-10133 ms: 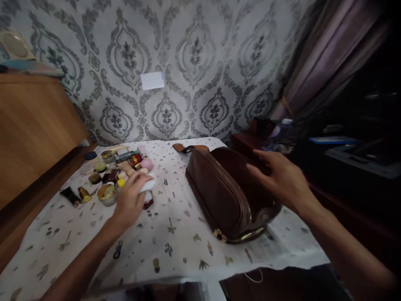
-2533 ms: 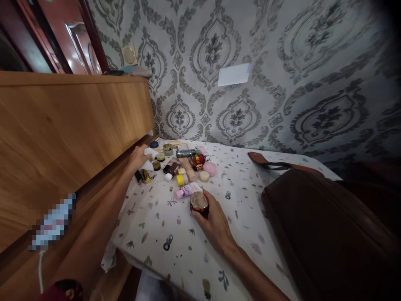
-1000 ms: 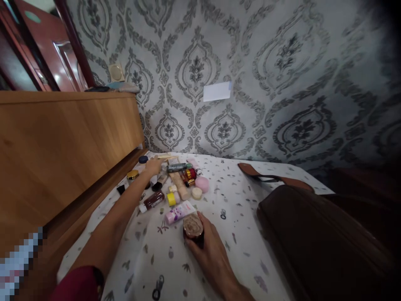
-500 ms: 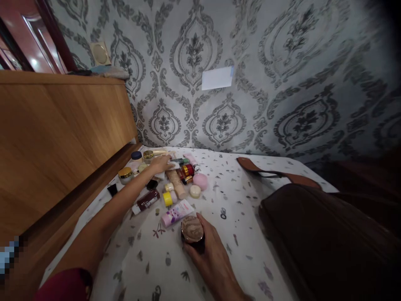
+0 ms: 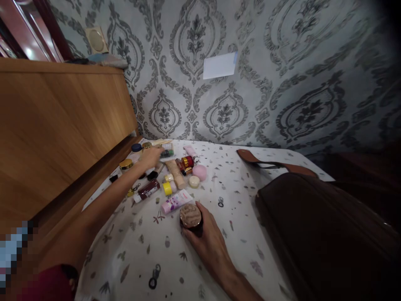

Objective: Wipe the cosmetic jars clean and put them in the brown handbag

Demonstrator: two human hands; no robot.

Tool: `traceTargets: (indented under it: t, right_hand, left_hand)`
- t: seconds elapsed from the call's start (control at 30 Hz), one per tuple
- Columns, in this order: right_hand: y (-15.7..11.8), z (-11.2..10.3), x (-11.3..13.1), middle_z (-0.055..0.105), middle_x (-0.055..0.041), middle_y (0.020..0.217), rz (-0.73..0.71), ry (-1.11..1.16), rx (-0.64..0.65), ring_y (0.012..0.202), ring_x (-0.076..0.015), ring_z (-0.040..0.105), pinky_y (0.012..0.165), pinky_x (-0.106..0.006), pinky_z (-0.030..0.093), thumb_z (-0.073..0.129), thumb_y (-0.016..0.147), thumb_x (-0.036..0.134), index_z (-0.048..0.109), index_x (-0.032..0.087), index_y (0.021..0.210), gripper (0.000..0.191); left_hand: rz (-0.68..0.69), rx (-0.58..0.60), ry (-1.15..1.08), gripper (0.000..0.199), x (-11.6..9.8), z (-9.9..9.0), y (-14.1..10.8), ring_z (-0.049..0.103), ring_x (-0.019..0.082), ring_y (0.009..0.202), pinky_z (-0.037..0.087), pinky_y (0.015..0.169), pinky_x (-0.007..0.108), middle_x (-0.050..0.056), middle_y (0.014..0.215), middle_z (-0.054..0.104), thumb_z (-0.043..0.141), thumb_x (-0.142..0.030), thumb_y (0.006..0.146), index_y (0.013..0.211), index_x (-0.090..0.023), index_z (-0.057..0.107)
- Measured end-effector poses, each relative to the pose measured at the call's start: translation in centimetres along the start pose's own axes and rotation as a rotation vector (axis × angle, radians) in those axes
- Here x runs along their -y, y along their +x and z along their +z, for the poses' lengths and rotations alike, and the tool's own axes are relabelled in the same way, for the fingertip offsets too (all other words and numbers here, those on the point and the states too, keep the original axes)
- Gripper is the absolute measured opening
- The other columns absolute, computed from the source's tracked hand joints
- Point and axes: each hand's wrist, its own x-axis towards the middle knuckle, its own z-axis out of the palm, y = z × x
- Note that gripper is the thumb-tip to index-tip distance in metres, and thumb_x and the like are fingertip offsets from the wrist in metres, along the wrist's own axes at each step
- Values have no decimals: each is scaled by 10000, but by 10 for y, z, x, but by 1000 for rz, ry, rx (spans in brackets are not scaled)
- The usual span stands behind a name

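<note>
My right hand (image 5: 209, 238) is closed round a dark jar (image 5: 191, 217) with a brown marbled lid, low over the patterned white cloth. Further off at the left, my left hand (image 5: 152, 156) reaches among cosmetics; its fingertips are near a small clear pack with green (image 5: 167, 151), and whether they grip anything is unclear. Close by stand a gold-lidded jar (image 5: 126, 164) and a navy-lidded jar (image 5: 136, 147). A beige tube (image 5: 176, 173), a dark red bottle (image 5: 149, 189), a yellow-capped jar (image 5: 167, 188) and a pink-purple tube (image 5: 176, 200) lie between my hands.
A dark brown bag (image 5: 313, 225) with a brown strap (image 5: 291, 168) occupies the right side. Along the left runs a wooden cabinet (image 5: 62, 121). The patterned wall (image 5: 225, 113) rises behind the cloth. A pink round item (image 5: 199, 172) sits beside a cream jar (image 5: 194, 181).
My left hand has drawn back slightly to the left, uncovering the clear and green items. My right hand still holds the marbled-lid jar. The view has tilted down or shifted slightly.
</note>
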Motion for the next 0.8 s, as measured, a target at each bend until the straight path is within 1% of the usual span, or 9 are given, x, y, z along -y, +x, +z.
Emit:
traceTargets:
  t: [0.1,0.17,0.2,0.27,0.37,0.47,0.57,0.7,0.8]
  right_hand:
    - [0,0,0,603,-128,1365,9,3,-3,1272,-319,576,1060,-535,487,604,805,303,454,198,1421,642]
    - [0,1,0,609,-128,1356,8,-6,1,1267,-320,580,1054,-536,491,604,801,293,465,194,1410,633]
    - [1,1,-1,610,-128,1353,7,-13,5,1263,-318,583,1050,-530,497,606,797,287,468,191,1408,633]
    - [1,0,-2,610,-128,1354,4,-25,16,1256,-312,590,1043,-515,505,615,789,271,474,190,1403,635]
    - [1,0,-3,607,-123,1360,-8,-33,22,1254,-308,591,1047,-512,505,625,773,242,479,193,1395,641]
    - [1,0,-3,605,-125,1366,-26,-32,15,1258,-304,590,1054,-507,504,630,782,233,479,193,1398,636]
    - [1,1,-3,623,-134,1340,-29,-46,4,1236,-309,606,1035,-496,522,644,775,218,492,181,1393,637]
    - [2,-1,0,637,-131,1318,-25,-42,12,1217,-314,619,1020,-506,529,643,755,195,503,186,1391,651]
    - [2,-3,1,644,-132,1302,-18,-10,14,1204,-320,626,1011,-529,527,634,761,201,504,190,1395,647]
  left_hand:
    - [221,42,-89,306,-39,0,-20,605,187,1153,477,953,257,6,1246,650,524,-302,958,1234,-327,654]
    - [406,96,-125,286,-59,3,-30,595,175,1158,466,943,235,-16,1250,640,585,-384,933,1204,-354,674]
    - [441,114,-113,276,-65,4,-33,591,182,1160,468,926,241,-11,1250,636,600,-399,923,1180,-349,685]
    - [398,122,-56,256,-68,6,-35,589,215,1153,479,877,270,23,1239,636,603,-369,915,1146,-307,696]
    - [234,91,12,257,-59,6,-30,604,262,1112,489,814,306,83,1188,649,589,-279,902,1134,-239,694]
    - [173,59,26,262,-57,3,-19,624,271,1059,492,803,325,104,1108,663,536,-276,934,1139,-217,687]
    - [176,11,20,294,-74,2,-4,627,256,1058,491,839,330,101,1122,652,455,-318,986,1172,-230,665]
    - [243,4,13,311,-101,6,23,611,237,1140,496,877,311,68,1274,613,509,-334,968,1253,-292,625]
    - [233,36,45,294,-101,10,39,640,255,1109,516,865,334,94,1263,633,507,-267,954,1196,-250,673]
